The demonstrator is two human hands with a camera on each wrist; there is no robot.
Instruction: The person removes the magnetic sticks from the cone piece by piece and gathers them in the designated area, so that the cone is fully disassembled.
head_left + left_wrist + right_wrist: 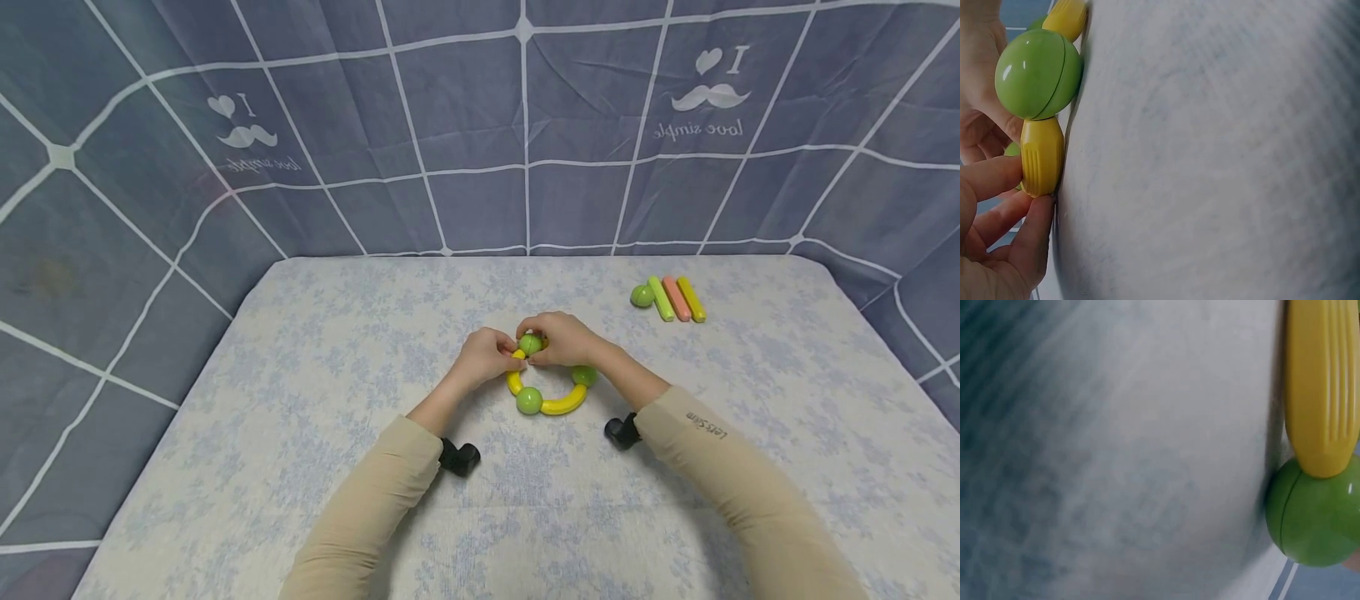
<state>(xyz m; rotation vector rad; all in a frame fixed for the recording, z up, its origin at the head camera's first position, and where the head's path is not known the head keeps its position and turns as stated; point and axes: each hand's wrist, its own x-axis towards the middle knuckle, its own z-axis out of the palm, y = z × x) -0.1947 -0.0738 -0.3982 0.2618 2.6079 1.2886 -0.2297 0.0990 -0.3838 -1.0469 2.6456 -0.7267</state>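
Note:
On the table a ring of yellow curved rods and green balls lies between the two hands. My left hand pinches the yellow curved rod at the ring's left side between thumb and fingers. At the far side, my right hand holds a green ball in its fingers. Another green ball sits under the right wrist. In the right wrist view a ribbed yellow rod meets a green ball; the right hand is mostly out of that view.
Farther back on the right lie a loose green ball and straight rods in light green, pink and yellow. A pale floral cloth covers the table. A grey-blue checked curtain hangs behind it.

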